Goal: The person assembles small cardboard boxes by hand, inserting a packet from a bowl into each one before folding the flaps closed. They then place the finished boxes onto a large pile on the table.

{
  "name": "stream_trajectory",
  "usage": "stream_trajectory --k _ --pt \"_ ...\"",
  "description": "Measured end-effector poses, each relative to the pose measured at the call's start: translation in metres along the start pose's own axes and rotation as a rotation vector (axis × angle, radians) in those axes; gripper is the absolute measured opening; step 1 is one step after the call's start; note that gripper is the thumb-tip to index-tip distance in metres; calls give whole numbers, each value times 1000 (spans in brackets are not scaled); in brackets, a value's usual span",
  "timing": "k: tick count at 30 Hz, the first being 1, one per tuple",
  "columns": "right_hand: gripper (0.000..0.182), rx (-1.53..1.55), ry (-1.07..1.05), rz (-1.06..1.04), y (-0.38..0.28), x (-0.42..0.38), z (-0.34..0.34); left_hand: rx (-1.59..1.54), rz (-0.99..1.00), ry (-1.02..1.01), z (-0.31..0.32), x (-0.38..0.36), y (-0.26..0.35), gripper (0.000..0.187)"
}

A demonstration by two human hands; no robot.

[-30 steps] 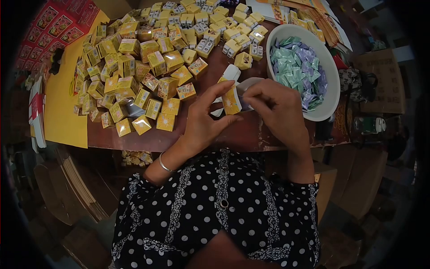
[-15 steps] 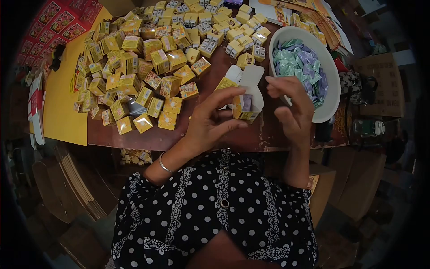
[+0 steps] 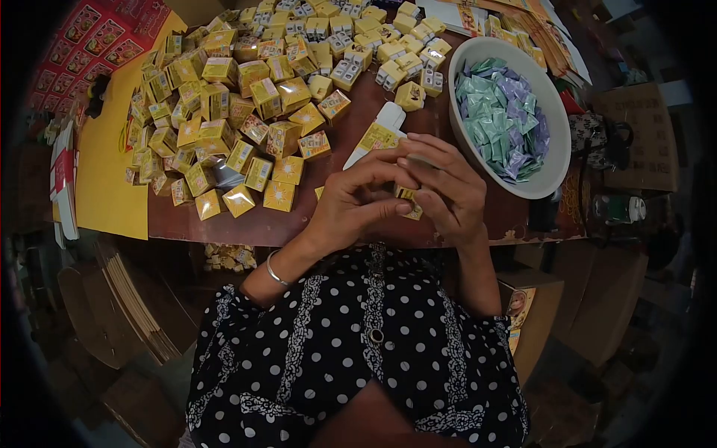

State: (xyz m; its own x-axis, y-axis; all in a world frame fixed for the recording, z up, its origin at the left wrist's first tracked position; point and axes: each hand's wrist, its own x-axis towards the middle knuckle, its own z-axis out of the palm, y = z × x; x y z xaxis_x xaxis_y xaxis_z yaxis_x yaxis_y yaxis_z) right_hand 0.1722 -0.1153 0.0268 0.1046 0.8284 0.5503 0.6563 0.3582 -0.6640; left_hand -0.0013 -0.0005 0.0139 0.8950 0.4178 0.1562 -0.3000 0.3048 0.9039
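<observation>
Between my two hands is a small yellow carton box [image 3: 408,200], mostly hidden by the fingers. My left hand [image 3: 357,196] pinches it from the left side with thumb and fingers. My right hand [image 3: 449,185] is closed over its top and right side, its fingertips meeting those of the left. Just behind the hands, an unfolded yellow-and-white carton [image 3: 379,137] lies on the table. Right of them stands a pale oval basin [image 3: 553,179] filled with green and purple sachets [image 3: 502,116].
A large heap of closed yellow boxes [image 3: 216,112] covers the table's left side. Small yellow-and-white pieces [image 3: 358,45] lie along the back. A yellow sheet [image 3: 112,172] hangs over the left edge, and cardboard boxes [image 3: 635,138] stand at the right.
My right hand has moved left onto the box and closed over it. The box's raised white flaps and the purple sachet inside are now out of sight.
</observation>
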Motion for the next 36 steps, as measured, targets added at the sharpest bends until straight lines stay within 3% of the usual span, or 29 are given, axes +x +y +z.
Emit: stream_trajectory --k 2,4,7,11,16,20,23,25,29,36 --pt "42 -39 2 -57 -4 1 5 74 78 60 -1 3 -1 34" --pt "39 53 133 137 -16 1 13 -4 70 78 -1 5 -5 36" --pt "35 141 172 151 -18 0 14 -46 54 105 -2 6 -5 42" --pt "30 1 86 22 -10 0 7 28 7 133 3 4 3 45" --pt "27 161 123 241 -13 -4 8 60 47 122 5 5 1 46" --pt "22 190 140 214 -9 -6 10 98 36 99 5 5 3 48" --pt "18 297 224 277 -8 -6 16 95 13 100 6 6 4 48" --pt "12 548 329 412 -10 -6 20 119 -25 97 5 5 3 49" --pt "9 575 321 422 -10 -7 19 86 -53 106 6 5 3 49" --pt "11 261 233 147 3 -10 17 62 25 94 4 4 -5 41"
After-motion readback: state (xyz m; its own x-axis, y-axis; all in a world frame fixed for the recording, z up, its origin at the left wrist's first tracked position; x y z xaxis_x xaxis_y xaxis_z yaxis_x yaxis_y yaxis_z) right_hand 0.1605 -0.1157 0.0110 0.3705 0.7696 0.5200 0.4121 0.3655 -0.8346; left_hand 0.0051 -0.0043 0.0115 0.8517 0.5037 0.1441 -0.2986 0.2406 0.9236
